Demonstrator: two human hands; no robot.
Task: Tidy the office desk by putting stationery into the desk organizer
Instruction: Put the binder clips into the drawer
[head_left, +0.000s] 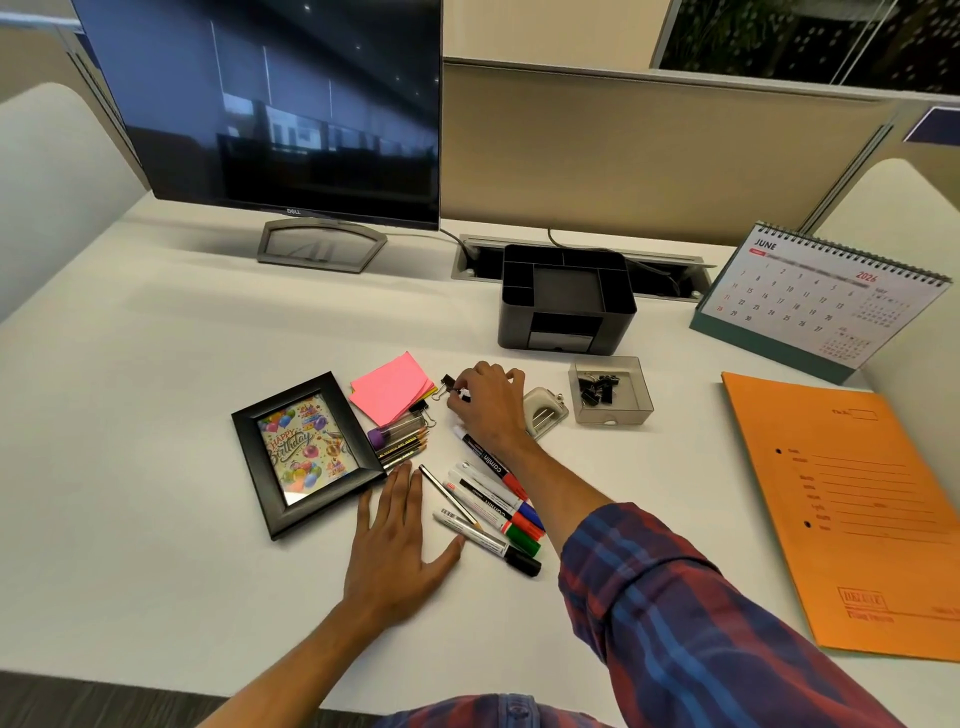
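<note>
The black desk organizer (566, 299) stands at the back of the white desk, its compartments showing nothing inside. My right hand (488, 405) reaches forward and pinches a small black binder clip (461, 393) beside another clip (445, 384). Pink sticky notes (389, 387) lie just left of it. Several markers (493, 506) lie fanned under my right forearm. Pencils and a clear tube with a purple cap (400, 441) lie beside the sticky notes. My left hand (397, 540) rests flat on the desk, fingers spread, holding nothing.
A clear tray (631, 413) with several binder clips sits right of my hand, a small stapler-like item (545, 413) between them. A photo frame (306, 454) lies on the left, an orange folder (852, 514) on the right. A desk calendar (821, 296) and monitor (280, 109) stand behind.
</note>
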